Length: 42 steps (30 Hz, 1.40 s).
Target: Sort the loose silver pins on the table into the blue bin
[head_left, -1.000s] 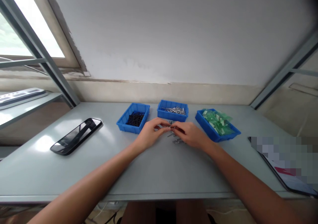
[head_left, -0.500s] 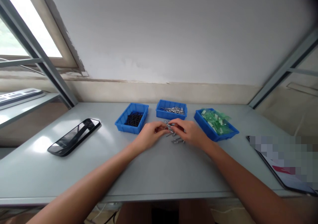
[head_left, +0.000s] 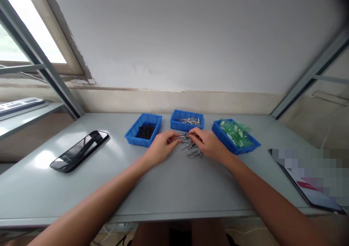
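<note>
My left hand [head_left: 161, 146] and my right hand [head_left: 207, 143] meet over a small heap of silver screws [head_left: 191, 148] on the grey table [head_left: 174, 187]. Both hands pinch one silver screw [head_left: 183, 137] between their fingertips, held level just above the heap. Behind the hands stand three blue trays: the left tray [head_left: 131, 134] holds dark screws, the middle tray [head_left: 177, 125] holds silver screws, the right tray [head_left: 227, 143] holds small green bags.
A black phone [head_left: 79, 150] lies on the table at the left. A tablet [head_left: 308, 187], partly blurred out, lies at the right edge. A white power strip [head_left: 19, 106] rests on a shelf at far left. A wall stands close behind the trays.
The hands have shifted slightly toward the trays, still pinched together over the heap. The view has drifted a little to the right.
</note>
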Motion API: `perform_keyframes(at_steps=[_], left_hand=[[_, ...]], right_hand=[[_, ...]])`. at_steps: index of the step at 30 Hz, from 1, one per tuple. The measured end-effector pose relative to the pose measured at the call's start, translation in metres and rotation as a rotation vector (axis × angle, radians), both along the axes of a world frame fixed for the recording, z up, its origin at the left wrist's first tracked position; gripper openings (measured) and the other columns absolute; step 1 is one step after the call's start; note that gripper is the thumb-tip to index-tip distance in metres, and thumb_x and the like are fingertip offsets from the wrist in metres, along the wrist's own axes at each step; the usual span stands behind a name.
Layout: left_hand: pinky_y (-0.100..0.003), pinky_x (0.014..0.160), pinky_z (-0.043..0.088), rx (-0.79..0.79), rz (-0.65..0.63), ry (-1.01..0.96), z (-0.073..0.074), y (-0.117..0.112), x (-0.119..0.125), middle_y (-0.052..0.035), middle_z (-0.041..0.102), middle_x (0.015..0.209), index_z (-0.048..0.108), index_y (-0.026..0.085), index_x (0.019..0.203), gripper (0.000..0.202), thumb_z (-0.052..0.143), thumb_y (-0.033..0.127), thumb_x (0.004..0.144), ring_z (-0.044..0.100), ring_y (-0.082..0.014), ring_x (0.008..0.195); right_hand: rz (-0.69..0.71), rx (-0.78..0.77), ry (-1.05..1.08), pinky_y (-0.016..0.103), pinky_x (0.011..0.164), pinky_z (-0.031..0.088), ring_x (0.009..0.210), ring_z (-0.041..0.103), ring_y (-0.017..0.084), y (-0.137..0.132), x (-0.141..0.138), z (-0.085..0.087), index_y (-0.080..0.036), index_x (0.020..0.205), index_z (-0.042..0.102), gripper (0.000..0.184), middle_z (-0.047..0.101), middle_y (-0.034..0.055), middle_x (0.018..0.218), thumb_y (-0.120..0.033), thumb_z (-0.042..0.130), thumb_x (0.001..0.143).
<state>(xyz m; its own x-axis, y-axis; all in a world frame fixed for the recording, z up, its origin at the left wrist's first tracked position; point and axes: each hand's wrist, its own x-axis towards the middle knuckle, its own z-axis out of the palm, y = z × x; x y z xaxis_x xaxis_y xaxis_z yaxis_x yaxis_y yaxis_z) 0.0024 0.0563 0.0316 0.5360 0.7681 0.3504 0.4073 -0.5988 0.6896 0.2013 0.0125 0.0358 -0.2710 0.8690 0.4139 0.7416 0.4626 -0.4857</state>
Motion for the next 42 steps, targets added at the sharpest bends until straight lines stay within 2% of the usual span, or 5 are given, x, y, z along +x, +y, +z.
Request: perform_keyframes(at_steps=[16, 29, 33, 36, 42], left_hand=[[-0.027, 0.072, 0.047, 0.035, 0.018, -0.024, 0.0, 0.0, 0.0, -0.0028, 0.068, 0.088, 0.065, 0.019, 0.09, 0.022, 0.049, 0.034, 0.088, 0.061, -0.0164, 0.08], [-0.025, 0.066, 0.044, -0.008, 0.064, 0.002, 0.0, 0.0, -0.001, -0.0003, 0.064, 0.076, 0.062, 0.019, 0.095, 0.025, 0.048, 0.038, 0.088, 0.057, -0.0139, 0.069], [-0.026, 0.064, 0.044, -0.026, 0.057, 0.103, -0.004, 0.0, -0.002, 0.0001, 0.061, 0.073, 0.057, 0.019, 0.106, 0.026, 0.047, 0.033, 0.087, 0.056, -0.0145, 0.066], [-0.03, 0.071, 0.044, 0.055, 0.018, 0.208, -0.008, -0.001, -0.003, -0.0033, 0.064, 0.082, 0.059, 0.019, 0.104, 0.023, 0.048, 0.03, 0.086, 0.058, -0.0183, 0.078], [-0.033, 0.082, 0.045, 0.176, -0.098, 0.326, -0.009, -0.004, -0.002, -0.0053, 0.062, 0.091, 0.06, 0.019, 0.102, 0.021, 0.048, 0.026, 0.086, 0.056, -0.0212, 0.092]], right_hand=[[0.132, 0.044, 0.003, 0.025, 0.067, 0.045, 0.073, 0.056, 0.013, -0.003, 0.0, 0.004, -0.02, 0.092, 0.056, 0.01, 0.06, 0.0032, 0.088, -0.023, 0.05, 0.085], [0.169, 0.153, 0.023, 0.026, 0.069, 0.045, 0.074, 0.056, 0.013, -0.004, 0.001, 0.005, -0.019, 0.09, 0.059, 0.01, 0.062, 0.0032, 0.085, -0.023, 0.05, 0.086], [0.116, 0.172, 0.015, 0.027, 0.071, 0.045, 0.077, 0.057, 0.014, -0.001, 0.003, 0.003, -0.02, 0.088, 0.059, 0.011, 0.063, 0.003, 0.085, -0.024, 0.049, 0.087], [0.035, 0.188, -0.016, 0.029, 0.075, 0.046, 0.081, 0.058, 0.016, 0.004, 0.007, 0.0, -0.02, 0.088, 0.059, 0.012, 0.064, 0.0032, 0.087, -0.023, 0.048, 0.087], [-0.166, 0.244, -0.164, 0.038, 0.09, 0.044, 0.101, 0.055, 0.023, 0.019, 0.021, -0.013, -0.019, 0.107, 0.058, 0.024, 0.063, 0.0077, 0.106, -0.026, 0.045, 0.088]])
